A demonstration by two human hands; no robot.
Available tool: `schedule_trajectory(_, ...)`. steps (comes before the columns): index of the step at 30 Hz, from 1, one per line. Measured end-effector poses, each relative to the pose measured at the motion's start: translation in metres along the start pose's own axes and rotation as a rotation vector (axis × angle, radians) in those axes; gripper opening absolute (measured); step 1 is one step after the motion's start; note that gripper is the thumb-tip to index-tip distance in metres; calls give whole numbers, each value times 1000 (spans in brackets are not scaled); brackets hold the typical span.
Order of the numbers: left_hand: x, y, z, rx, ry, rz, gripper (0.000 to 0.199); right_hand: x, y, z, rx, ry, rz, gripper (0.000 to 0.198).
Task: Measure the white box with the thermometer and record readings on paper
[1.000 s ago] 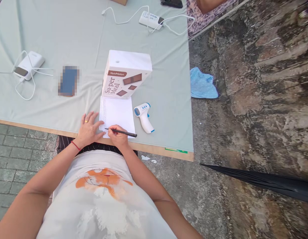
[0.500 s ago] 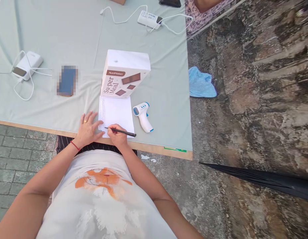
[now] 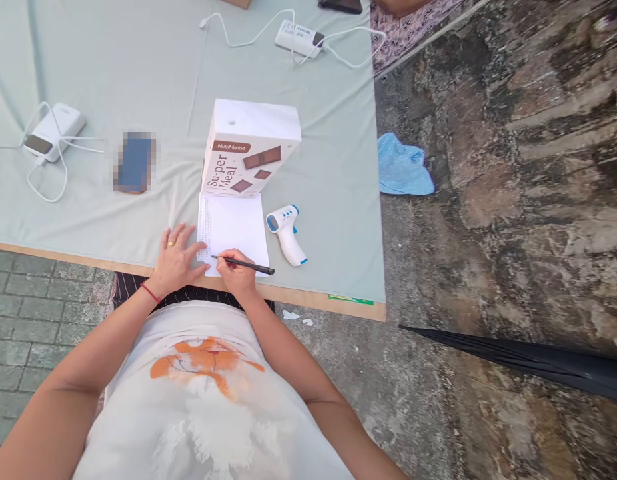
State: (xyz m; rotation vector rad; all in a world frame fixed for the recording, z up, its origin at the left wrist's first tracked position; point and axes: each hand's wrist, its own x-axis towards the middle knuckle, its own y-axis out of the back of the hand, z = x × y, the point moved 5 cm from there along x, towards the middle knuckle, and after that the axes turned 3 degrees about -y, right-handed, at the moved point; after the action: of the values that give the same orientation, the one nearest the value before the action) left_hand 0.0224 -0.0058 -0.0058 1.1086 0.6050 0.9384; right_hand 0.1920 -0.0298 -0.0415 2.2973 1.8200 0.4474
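Observation:
A black pen (image 3: pixel 249 265) is pinched in the fingers of my right hand (image 3: pixel 235 272), its tip on or just over the paper. The white sheet (image 3: pixel 239 225) has small writing down its left side, too fine to read. My left hand (image 3: pixel 177 259) lies with fingers spread, its thumb and fingertips at the sheet's left edge. Standing at the sheet's far edge is a white box (image 3: pixel 252 143) marked "NutriMotion Su-per Meal". A white and blue forehead thermometer (image 3: pixel 287 237) lies to the right of the paper.
On the pale green tablecloth (image 3: pixel 138 80) lie a white power bank (image 3: pixel 56 130) with cables, a blurred-out phone-like object (image 3: pixel 133 163) and another power bank (image 3: pixel 297 40). Right of the table are a blue cloth (image 3: pixel 404 165) and a folded black umbrella-like object (image 3: pixel 513 360).
The pen and my right hand have shifted very slightly to the right. My left hand, the box and the thermometer stay in place.

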Motion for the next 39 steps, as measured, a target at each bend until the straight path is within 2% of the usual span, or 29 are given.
schedule_trajectory(6, 1, 1, 1, -13, 3, -2, 42, -3, -1, -1, -27, 90, 12, 10)
schedule_trajectory(10, -1, 3, 3, -9, 14, -22, 43, -2, 12, -5, -87, 205, 71, 12)
schedule_trajectory(15, 1, 8, 2, -32, 31, -69, 41, 20, 30, 0, -415, 313, 47, 31)
schedule_trajectory(19, 30, 16, -23, -78, 47, 32, 43, 38, 30, 12, -711, 258, -40, 47)
schedule_trajectory(21, 56, 18, -41, -136, 56, 99, 54, 43, 28, 13, -757, 244, -76, 52)
schedule_trajectory(23, 84, 19, -59, -215, 96, 115, 68, 45, 31, 12, -747, 248, -76, 53)
schedule_trajectory(26, 122, 20, -79, -286, 174, 99, 90, 50, 51, 12, -723, 201, 48, 45)
schedule_trajectory(28, 140, 24, -85, -282, 215, 97, 98, 56, 71, 19, -737, 91, 159, 44)
schedule_trajectory(31, 155, 29, -86, -257, 208, 117, 91, 65, 96, 37, -761, -148, 207, 55)
schedule_trajectory(33, 159, 30, -85, -250, 181, 136, 82, 72, 103, 47, -703, -260, 159, 51)
schedule_trajectory(35, 158, 29, -85, -260, 160, 157, 76, 78, 101, 48, -523, -308, 122, 40)
schedule_trajectory(39, 154, 26, -88, -298, 150, 230, 70, 87, 69, 28, 101, -286, 86, 41)
